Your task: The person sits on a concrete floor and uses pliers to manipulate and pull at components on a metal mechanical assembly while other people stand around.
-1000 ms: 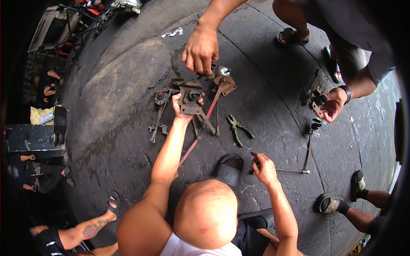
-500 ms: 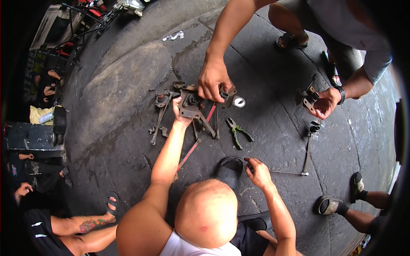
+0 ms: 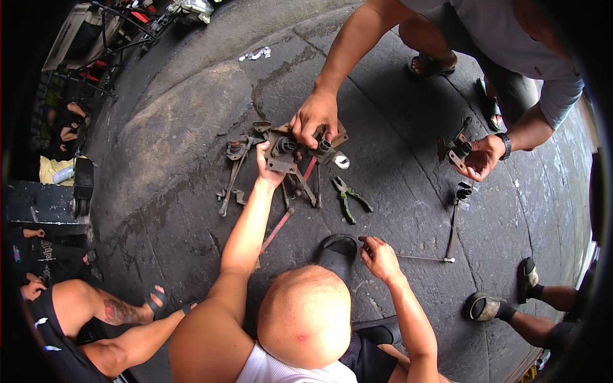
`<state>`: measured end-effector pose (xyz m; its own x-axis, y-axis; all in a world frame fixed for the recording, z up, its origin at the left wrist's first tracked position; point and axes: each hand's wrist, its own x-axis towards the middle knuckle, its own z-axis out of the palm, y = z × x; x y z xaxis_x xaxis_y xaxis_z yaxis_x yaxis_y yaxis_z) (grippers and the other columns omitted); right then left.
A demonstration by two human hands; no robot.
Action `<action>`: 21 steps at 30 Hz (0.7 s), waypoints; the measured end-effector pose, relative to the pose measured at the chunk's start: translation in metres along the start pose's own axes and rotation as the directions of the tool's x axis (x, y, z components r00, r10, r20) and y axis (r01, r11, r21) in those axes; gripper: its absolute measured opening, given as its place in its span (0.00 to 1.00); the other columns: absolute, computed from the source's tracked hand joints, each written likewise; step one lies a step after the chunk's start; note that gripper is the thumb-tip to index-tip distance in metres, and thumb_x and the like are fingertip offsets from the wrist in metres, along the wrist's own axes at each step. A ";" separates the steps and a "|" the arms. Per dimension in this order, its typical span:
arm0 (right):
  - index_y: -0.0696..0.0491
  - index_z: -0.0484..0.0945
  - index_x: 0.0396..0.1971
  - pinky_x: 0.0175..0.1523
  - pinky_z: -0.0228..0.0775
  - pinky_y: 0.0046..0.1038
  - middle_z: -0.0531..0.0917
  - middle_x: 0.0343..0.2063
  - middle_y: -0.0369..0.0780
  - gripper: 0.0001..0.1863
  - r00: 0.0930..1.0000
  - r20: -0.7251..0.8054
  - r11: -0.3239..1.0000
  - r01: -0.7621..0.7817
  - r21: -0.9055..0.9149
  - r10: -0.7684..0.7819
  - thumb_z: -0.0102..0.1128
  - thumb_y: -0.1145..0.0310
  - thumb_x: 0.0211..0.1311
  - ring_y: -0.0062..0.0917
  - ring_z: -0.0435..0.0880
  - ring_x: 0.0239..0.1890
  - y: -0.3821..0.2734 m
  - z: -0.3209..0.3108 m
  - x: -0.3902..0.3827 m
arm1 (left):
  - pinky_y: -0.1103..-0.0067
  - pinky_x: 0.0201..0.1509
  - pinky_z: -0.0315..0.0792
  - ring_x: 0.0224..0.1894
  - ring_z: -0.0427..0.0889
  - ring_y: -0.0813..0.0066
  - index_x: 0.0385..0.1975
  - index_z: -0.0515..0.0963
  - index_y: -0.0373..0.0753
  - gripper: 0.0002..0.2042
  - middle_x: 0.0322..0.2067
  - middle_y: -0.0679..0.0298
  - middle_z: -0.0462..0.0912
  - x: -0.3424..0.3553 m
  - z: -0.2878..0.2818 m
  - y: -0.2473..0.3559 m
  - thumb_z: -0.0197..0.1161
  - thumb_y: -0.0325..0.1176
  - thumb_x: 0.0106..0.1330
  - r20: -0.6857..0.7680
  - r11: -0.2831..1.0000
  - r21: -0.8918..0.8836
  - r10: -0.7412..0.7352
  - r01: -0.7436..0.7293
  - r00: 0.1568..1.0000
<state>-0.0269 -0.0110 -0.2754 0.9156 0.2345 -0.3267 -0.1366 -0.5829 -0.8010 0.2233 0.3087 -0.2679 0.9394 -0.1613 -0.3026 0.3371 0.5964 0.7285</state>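
My left hand is closed around the edge of a worn metal bracket with a round dark socket on top. My right hand hovers above the floor with nothing visible in it, fingers loosely bent and apart. Beside my left hand, a co-worker's hand grips a second bracket with a dark connector. The co-worker's other hand holds a similar bracketed part farther right. Rusty linkage arms and a red rod lie around the bracket I hold.
Green-handled pliers lie on the dark floor. Right of them is a thin jointed rod. A black sandal lies near my right hand. Other people's legs are at left and feet at right; silver wrapping lies beyond.
The co-worker's hand and the bracket it grips have shifted left, closer to the one I hold. At lower left, another person's legs have moved. My hands keep nearly the same positions.
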 end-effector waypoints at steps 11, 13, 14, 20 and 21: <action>0.52 0.79 0.53 0.49 0.78 0.41 0.85 0.40 0.45 0.18 1.000 0.002 1.000 -0.013 0.011 0.013 0.61 0.68 0.63 0.41 0.87 0.42 0.003 0.000 0.000 | 0.64 0.48 0.79 0.42 0.86 0.57 0.58 0.76 0.38 0.35 0.46 0.52 0.85 0.001 -0.008 -0.003 0.42 0.62 0.65 0.022 0.999 0.026 -0.040 0.039 0.999; 0.52 0.79 0.54 0.50 0.78 0.41 0.85 0.40 0.45 0.18 1.000 0.015 1.000 -0.021 0.005 0.021 0.61 0.69 0.63 0.42 0.86 0.43 0.004 0.001 0.000 | 0.65 0.47 0.78 0.43 0.86 0.57 0.58 0.76 0.38 0.35 0.47 0.54 0.85 0.003 -0.006 -0.003 0.41 0.62 0.65 0.052 0.999 0.041 -0.012 0.010 0.999; 0.52 0.79 0.54 0.50 0.78 0.41 0.85 0.40 0.45 0.18 1.000 0.018 1.000 -0.023 0.006 0.023 0.61 0.69 0.63 0.42 0.86 0.43 0.004 0.001 -0.001 | 0.65 0.47 0.78 0.42 0.86 0.56 0.58 0.76 0.38 0.35 0.47 0.57 0.85 0.002 -0.002 -0.004 0.41 0.62 0.66 0.063 0.999 0.046 0.004 -0.007 0.998; 0.52 0.79 0.54 0.50 0.78 0.42 0.85 0.41 0.45 0.19 0.999 0.016 0.998 -0.037 0.043 0.036 0.61 0.69 0.63 0.43 0.86 0.44 0.004 -0.002 -0.001 | 0.65 0.43 0.77 0.40 0.84 0.57 0.57 0.77 0.43 0.34 0.48 0.62 0.84 0.005 -0.016 -0.005 0.40 0.63 0.66 -0.013 0.999 0.023 -0.026 0.026 1.000; 0.52 0.79 0.54 0.50 0.78 0.42 0.85 0.41 0.45 0.19 0.999 0.018 0.998 -0.038 0.043 0.037 0.61 0.69 0.63 0.43 0.86 0.44 0.005 -0.002 -0.002 | 0.65 0.44 0.77 0.40 0.85 0.56 0.56 0.77 0.42 0.33 0.46 0.61 0.84 0.004 -0.016 -0.006 0.42 0.62 0.66 -0.003 1.000 0.007 -0.026 0.026 1.000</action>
<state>-0.0284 -0.0158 -0.2776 0.9031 0.2264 -0.3648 -0.1873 -0.5570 -0.8091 0.2242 0.3173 -0.2834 0.9302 -0.1738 -0.3232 0.3614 0.5869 0.7246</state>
